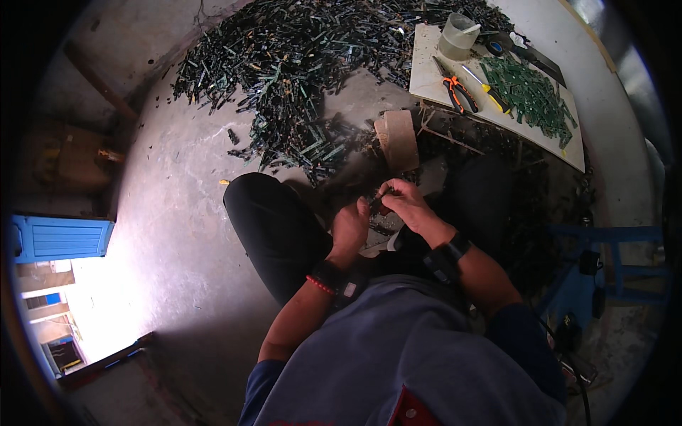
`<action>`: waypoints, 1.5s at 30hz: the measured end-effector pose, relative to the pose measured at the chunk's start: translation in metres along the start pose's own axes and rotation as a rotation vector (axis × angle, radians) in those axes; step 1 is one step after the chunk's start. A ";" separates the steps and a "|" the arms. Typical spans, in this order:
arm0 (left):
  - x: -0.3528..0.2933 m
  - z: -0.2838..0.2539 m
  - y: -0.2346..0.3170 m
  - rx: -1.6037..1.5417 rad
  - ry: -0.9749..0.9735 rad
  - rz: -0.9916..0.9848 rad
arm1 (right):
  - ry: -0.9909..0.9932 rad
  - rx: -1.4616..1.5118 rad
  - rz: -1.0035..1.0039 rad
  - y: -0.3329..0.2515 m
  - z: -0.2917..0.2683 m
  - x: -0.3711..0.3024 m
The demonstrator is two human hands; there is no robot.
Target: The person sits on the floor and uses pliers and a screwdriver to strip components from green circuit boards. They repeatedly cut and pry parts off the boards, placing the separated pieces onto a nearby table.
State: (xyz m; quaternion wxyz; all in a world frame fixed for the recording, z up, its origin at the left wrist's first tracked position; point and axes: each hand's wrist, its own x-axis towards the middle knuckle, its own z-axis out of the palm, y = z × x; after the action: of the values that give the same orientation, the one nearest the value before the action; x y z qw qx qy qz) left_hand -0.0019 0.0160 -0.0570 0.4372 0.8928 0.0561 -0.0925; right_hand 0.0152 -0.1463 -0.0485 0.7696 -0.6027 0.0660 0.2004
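Concrete floor (185,241) spreads under a seated person, with a large heap of dark strips (284,85) ahead and bright light coming in at the lower left. Right of the heap, a pale board (424,79) carries 1 translucent cup (453,44). Inside the cup a pale stick (471,30) leans against the rim; whether it also contains liquid I cannot tell. On the same board lie orange-handled pliers (456,89), a yellow-handled screwdriver (491,92), a roll of tape (494,48) and a loose pile of green strips (529,92). Cardboard (399,140) rests near the board's lower left corner. Between the person's knees, 2 hands meet around 1 small dark piece (376,205). It lies between the fingertips of both: the left hand (350,226) is curled, thumb up against its near side, and the right hand (410,206) pinches its far side; its exact shape is too shadowed to tell
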 end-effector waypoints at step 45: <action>0.001 -0.008 -0.013 -0.956 -0.630 -0.695 | -0.027 -0.084 -0.039 -0.023 -0.006 -0.009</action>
State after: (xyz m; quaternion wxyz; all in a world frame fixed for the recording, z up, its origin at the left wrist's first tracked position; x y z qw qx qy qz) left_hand -0.0019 0.0301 -0.0622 0.7250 0.4613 0.2449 -0.4491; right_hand 0.0164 -0.1588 -0.0263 0.7483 -0.6328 0.0355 0.1960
